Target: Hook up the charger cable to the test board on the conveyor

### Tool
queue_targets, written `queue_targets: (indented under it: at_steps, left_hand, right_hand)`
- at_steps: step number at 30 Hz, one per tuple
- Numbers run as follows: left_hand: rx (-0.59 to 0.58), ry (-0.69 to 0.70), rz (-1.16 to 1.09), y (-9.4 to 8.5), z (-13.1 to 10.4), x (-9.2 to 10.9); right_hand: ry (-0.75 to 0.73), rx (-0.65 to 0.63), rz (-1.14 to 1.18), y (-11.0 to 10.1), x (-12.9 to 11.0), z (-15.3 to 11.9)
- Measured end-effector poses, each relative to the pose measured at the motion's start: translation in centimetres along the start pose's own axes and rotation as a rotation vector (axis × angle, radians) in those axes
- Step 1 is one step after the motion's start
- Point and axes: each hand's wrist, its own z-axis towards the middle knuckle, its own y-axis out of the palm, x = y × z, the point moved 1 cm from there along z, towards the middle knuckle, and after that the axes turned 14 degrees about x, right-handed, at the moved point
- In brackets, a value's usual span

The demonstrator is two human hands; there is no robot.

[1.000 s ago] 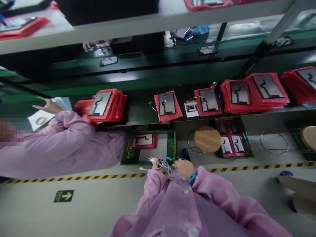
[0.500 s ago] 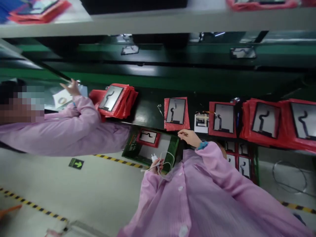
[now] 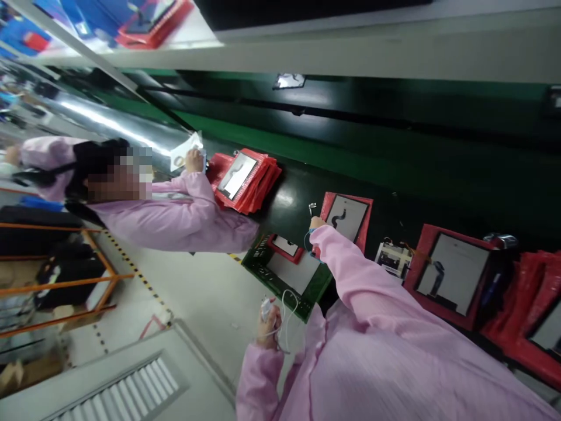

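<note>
My left hand (image 3: 269, 324) is closed around a white charger plug (image 3: 266, 308), with its white cable (image 3: 287, 320) looping down beside the wrist. My right hand (image 3: 317, 223) is over the dark bench, at the left edge of a red pouch with a screen panel (image 3: 346, 216) on it. A small metallic piece (image 3: 312, 208) shows right at its fingertips; the fingers look bent, but whether they grip it is unclear. Below sits a green crate (image 3: 284, 292) holding a smaller panel on red wrap (image 3: 287, 247).
A person in a pink sleeve (image 3: 175, 225) works at the left beside stacked red pouches (image 3: 258, 187). Right of my arm are a small device (image 3: 393, 257), another screen panel (image 3: 453, 272) and more red pouches (image 3: 526, 298). A shelf edge (image 3: 350, 52) crosses above.
The view has swung left, showing more of the floor and racks. My right hand has moved forward and left over the bench. My left hand still holds the plug, now outside the crate's lower edge.
</note>
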Motion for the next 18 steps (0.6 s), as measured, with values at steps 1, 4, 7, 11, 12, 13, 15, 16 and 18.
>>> queue_targets:
  at_steps: [1, 4, 7, 11, 12, 13, 15, 16, 18]
  left_hand:
    - [0.007, 0.006, -0.008, 0.3, -0.2, 0.6]
    - [-0.012, 0.014, -0.022, 1.4, -0.6, 2.5]
    - [-0.103, 0.020, -0.042, 2.8, -0.5, 4.2]
    - [-0.334, -0.001, -0.029, 5.5, -0.9, 6.4]
    - [-0.398, -0.018, -0.016, 6.3, -1.2, 7.0]
    - [-0.467, -0.040, -0.001, 7.0, -1.7, 7.6]
    - [-0.627, -0.093, 0.021, 8.5, -3.0, 8.7]
    - [-0.740, -0.125, 0.027, 9.1, -3.9, 9.2]
    - [-0.976, -0.173, 0.051, 10.2, -5.8, 9.9]
  right_hand:
    - [0.021, -0.012, 0.017, -0.1, 0.1, -0.1]
    - [0.042, -0.023, 0.116, -0.7, 0.2, -0.9]
    - [-0.022, 0.000, 0.285, -2.2, -0.1, -3.4]
    - [-0.131, 0.024, 0.523, -5.1, 0.1, -10.9]
    - [-0.142, 0.022, 0.574, -5.8, 0.2, -13.3]
    - [-0.143, 0.021, 0.631, -6.5, 0.3, -15.8]
    - [-0.098, 0.003, 0.863, -7.9, 0.6, -20.3]
    - [-0.061, 0.010, 0.989, -8.6, 0.7, -22.2]
    - [0.022, 0.081, 1.198, -9.9, 1.1, -25.4]
